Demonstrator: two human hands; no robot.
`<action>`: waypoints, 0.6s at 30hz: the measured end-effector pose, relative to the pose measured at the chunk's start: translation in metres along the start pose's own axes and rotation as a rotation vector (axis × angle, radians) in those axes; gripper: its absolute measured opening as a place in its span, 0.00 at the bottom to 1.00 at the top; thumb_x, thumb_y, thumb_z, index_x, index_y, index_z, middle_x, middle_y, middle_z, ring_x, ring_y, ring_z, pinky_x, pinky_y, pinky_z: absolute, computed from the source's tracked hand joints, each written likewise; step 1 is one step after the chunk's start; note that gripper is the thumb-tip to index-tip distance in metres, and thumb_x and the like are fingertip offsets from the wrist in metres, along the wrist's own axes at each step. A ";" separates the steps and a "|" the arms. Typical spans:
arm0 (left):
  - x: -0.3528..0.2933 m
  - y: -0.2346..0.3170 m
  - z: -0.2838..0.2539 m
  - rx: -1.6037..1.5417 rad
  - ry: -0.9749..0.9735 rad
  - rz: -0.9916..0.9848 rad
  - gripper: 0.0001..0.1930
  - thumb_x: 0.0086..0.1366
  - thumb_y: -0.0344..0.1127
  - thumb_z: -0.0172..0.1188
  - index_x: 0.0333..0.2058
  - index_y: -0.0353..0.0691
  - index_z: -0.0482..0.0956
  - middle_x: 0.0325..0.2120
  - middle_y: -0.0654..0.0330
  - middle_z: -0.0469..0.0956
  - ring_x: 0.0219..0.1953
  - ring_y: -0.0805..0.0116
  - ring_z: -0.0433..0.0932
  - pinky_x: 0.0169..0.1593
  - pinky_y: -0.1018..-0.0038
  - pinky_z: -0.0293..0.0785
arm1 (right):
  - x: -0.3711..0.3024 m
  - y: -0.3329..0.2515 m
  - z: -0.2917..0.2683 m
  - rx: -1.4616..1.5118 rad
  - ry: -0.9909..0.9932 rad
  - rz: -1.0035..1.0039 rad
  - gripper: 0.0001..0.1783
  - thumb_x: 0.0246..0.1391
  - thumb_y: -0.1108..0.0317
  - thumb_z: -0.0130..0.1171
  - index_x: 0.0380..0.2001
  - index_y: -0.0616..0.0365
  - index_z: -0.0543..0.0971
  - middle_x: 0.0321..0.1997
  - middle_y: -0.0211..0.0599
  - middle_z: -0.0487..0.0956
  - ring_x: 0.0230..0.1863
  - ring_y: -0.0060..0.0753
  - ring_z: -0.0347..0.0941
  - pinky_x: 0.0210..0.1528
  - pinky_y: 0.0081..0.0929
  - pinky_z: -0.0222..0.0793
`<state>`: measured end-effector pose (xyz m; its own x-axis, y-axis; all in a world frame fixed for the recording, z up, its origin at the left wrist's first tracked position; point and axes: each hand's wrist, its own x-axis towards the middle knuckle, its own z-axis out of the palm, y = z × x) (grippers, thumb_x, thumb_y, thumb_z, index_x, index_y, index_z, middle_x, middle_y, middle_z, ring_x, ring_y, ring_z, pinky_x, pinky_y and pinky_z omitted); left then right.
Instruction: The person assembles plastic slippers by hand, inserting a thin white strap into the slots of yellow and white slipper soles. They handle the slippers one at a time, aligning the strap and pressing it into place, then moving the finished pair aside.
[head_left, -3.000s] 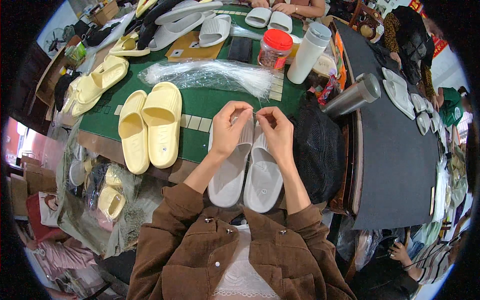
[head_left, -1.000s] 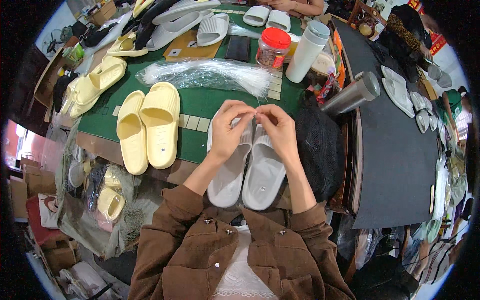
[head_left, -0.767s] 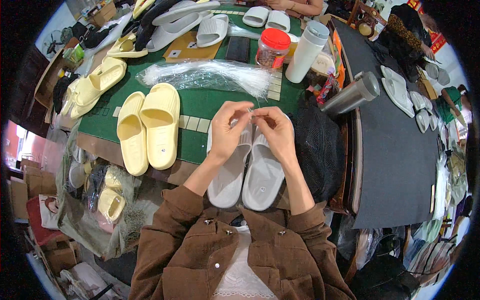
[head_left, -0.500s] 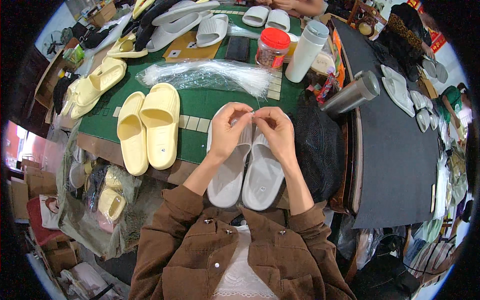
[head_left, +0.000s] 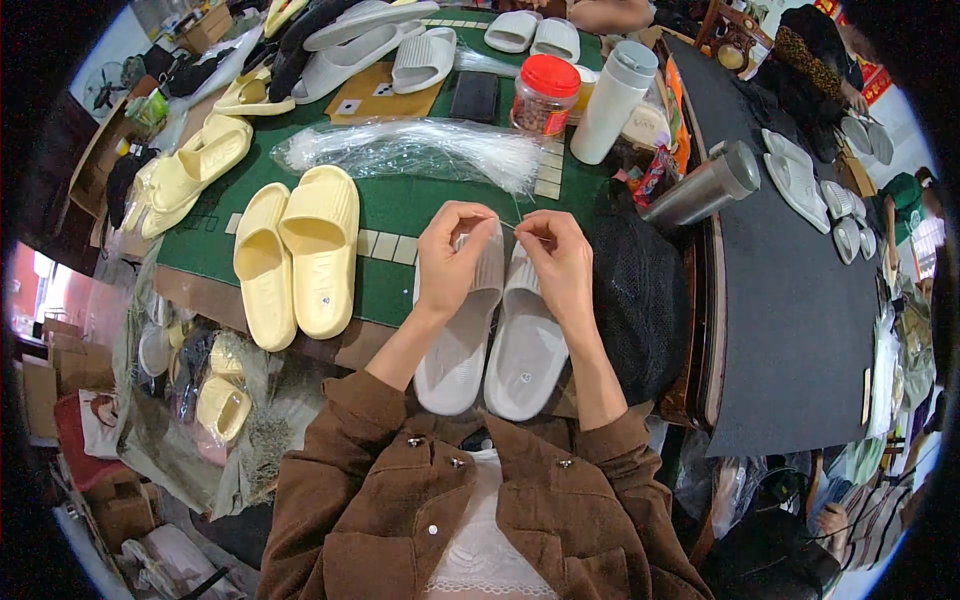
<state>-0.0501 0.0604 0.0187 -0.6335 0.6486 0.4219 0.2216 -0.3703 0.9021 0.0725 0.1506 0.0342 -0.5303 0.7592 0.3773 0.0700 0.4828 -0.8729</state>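
Observation:
A pair of grey slide sandals [head_left: 527, 345] lies at the table's near edge, toes away from me. Above their straps my left hand [head_left: 452, 262] and my right hand [head_left: 562, 262] pinch a thin clear plastic tie [head_left: 507, 224], a short stretch of it showing between the fingertips. Its ends are too fine to make out. To the left, a pair of pale yellow slides [head_left: 320, 265] rests side by side. Beyond my hands lies a clear bag of similar thin plastic ties [head_left: 420, 155], their white ends fanned to the right.
Behind the bag stand a red-lidded jar [head_left: 545, 95], a white bottle [head_left: 615, 105] and a dark phone [head_left: 475, 97]. A steel tumbler [head_left: 705, 185] and black mesh bag [head_left: 640, 290] are at right. More yellow slides [head_left: 200, 165] lie left; another person's arm [head_left: 612, 14] shows at the far edge.
My hands have drawn slightly apart, and more of the tie shows between them. The other person's hands at the far edge have shifted. The slides stay put.

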 end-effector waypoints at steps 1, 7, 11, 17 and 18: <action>0.000 0.003 0.001 -0.003 0.001 -0.012 0.04 0.62 0.24 0.60 0.36 0.33 0.79 0.36 0.61 0.77 0.38 0.75 0.76 0.44 0.78 0.72 | 0.000 0.000 -0.001 -0.004 -0.004 0.012 0.05 0.50 0.79 0.61 0.33 0.64 0.78 0.38 0.40 0.77 0.35 0.33 0.77 0.39 0.27 0.73; -0.001 -0.001 0.002 0.110 -0.171 -0.032 0.04 0.64 0.25 0.59 0.37 0.33 0.79 0.35 0.62 0.77 0.37 0.77 0.75 0.43 0.79 0.71 | 0.001 -0.005 0.002 -0.029 -0.037 -0.057 0.07 0.49 0.79 0.60 0.34 0.65 0.78 0.36 0.42 0.76 0.36 0.36 0.77 0.39 0.29 0.73; 0.001 -0.002 0.002 0.075 -0.097 -0.012 0.04 0.62 0.25 0.61 0.36 0.33 0.80 0.33 0.61 0.78 0.37 0.74 0.77 0.44 0.77 0.72 | -0.001 -0.006 -0.002 0.025 -0.023 -0.002 0.07 0.49 0.80 0.60 0.34 0.66 0.78 0.36 0.43 0.76 0.37 0.38 0.77 0.38 0.30 0.74; -0.001 0.002 0.002 -0.062 0.009 -0.020 0.04 0.63 0.26 0.60 0.36 0.34 0.80 0.34 0.62 0.79 0.37 0.76 0.76 0.43 0.78 0.72 | 0.001 -0.001 -0.014 -0.120 -0.001 -0.066 0.05 0.48 0.80 0.61 0.31 0.66 0.78 0.37 0.44 0.77 0.37 0.41 0.77 0.39 0.32 0.74; 0.000 0.002 0.002 -0.031 -0.042 -0.022 0.04 0.63 0.26 0.60 0.36 0.34 0.80 0.33 0.62 0.79 0.37 0.76 0.76 0.43 0.78 0.72 | 0.001 0.001 -0.013 -0.109 -0.006 -0.072 0.05 0.48 0.80 0.60 0.31 0.66 0.78 0.37 0.44 0.77 0.37 0.42 0.77 0.39 0.33 0.74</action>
<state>-0.0477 0.0607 0.0208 -0.6060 0.6838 0.4063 0.1846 -0.3760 0.9081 0.0832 0.1577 0.0383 -0.5426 0.7183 0.4355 0.1231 0.5809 -0.8046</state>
